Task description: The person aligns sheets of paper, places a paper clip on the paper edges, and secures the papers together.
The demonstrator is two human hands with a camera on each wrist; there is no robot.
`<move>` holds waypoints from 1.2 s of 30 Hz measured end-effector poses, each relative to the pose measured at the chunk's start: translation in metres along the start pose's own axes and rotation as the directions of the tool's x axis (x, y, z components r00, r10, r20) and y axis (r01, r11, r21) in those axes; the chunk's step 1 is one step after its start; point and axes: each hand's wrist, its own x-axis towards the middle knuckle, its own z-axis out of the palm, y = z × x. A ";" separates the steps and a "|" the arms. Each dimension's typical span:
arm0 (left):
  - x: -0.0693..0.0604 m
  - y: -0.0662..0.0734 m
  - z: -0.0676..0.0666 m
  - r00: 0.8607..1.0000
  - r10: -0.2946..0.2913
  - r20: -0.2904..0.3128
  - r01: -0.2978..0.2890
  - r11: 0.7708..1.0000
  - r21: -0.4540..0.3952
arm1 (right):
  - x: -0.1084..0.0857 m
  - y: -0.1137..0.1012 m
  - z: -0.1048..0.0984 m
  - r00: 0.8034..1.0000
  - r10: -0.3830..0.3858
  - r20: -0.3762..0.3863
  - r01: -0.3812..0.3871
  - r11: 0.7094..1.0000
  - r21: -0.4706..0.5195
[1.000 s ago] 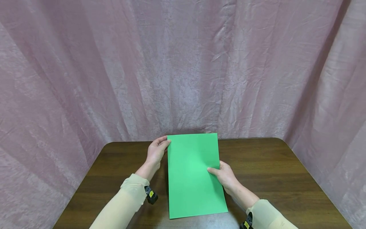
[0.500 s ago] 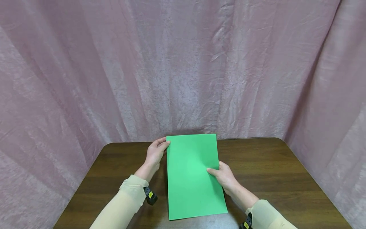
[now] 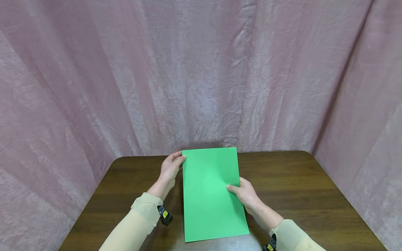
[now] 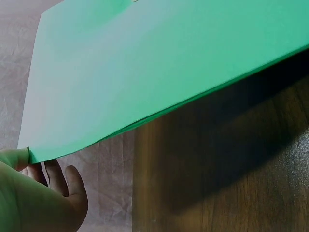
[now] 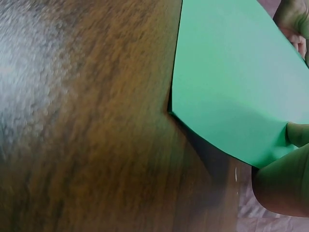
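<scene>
Green paper (image 3: 210,212), a tall rectangle, is held up over the wooden table, its near end close to the tabletop. My left hand (image 3: 169,169) pinches its far left corner, thumb on top and fingers behind. On the right long edge, around mid-length, my right hand (image 3: 248,195) grips it with the thumb lying across the face; the fingers underneath are mostly hidden. From the left wrist, the paper (image 4: 145,72) shows a thin gap along its edge, so there is more than one layer. The right wrist view has the paper (image 5: 227,72) bending near the thumb.
The brown wooden table (image 3: 289,181) has rounded far corners. Pink velvety curtains (image 3: 201,76) hang behind it and along both sides. A black strapped device (image 3: 165,215) sits on the left wrist, with another (image 3: 270,243) on the right.
Both hands and the paper have drifted very slightly left and nearer in the head view. The hold of each hand looks the same.
</scene>
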 end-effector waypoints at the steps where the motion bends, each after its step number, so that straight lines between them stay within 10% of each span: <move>1: 0.000 0.000 0.000 1.000 0.002 0.002 -0.002 1.000 -0.007 | 0.000 0.000 0.000 1.000 0.000 0.000 0.000 1.000 0.000; 36: -0.006 0.003 -0.001 0.989 -0.008 0.145 0.017 0.998 -0.060 | 0.004 -0.004 -0.004 0.999 0.030 -0.038 -0.029 0.999 0.030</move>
